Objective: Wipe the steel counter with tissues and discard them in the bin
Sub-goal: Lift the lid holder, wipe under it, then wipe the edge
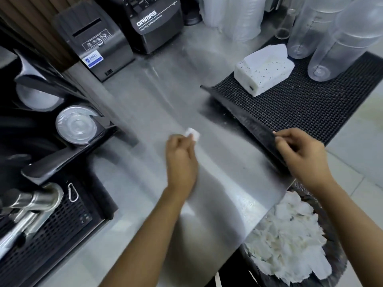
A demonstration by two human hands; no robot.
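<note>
The steel bench [165, 96] runs from the machines at its far edge to the near right corner, its middle bare and streaked. Near that middle the left hand [182, 154] pinches a small white wad of tissue [192, 134] in its fingertips, low over the steel. The hand is blurred, so I cannot tell whether the wad is actually pressing on the surface.

The right hand [300, 154] is clamped on the near corner of the black rubber bar mat [300, 100], with thumb and fingers curled round its rim. The mat's left edge is curled up off the bench. A speckled tissue box [263, 73] stands on the mat, and stacks of clear plastic cups [331, 48] stand beyond it toward the far right corner.

Below the near right corner stands the bin [339, 262], heaped with used tissues [290, 241]. A blender base [153, 21] and a receipt printer [97, 42] stand at the far edge, and a lid dispenser [76, 127] on the left.

The mat looks like the main hazard. Raised any higher, it would likely send the box sliding and topple the tall cup stacks, which look light. The wad is also very small. A firm stroke could leave the fingers dragging on the steel, smearing rather than cleaning. The bin is nearly full, so a loosely tossed tissue may roll off the heap onto the floor.
</note>
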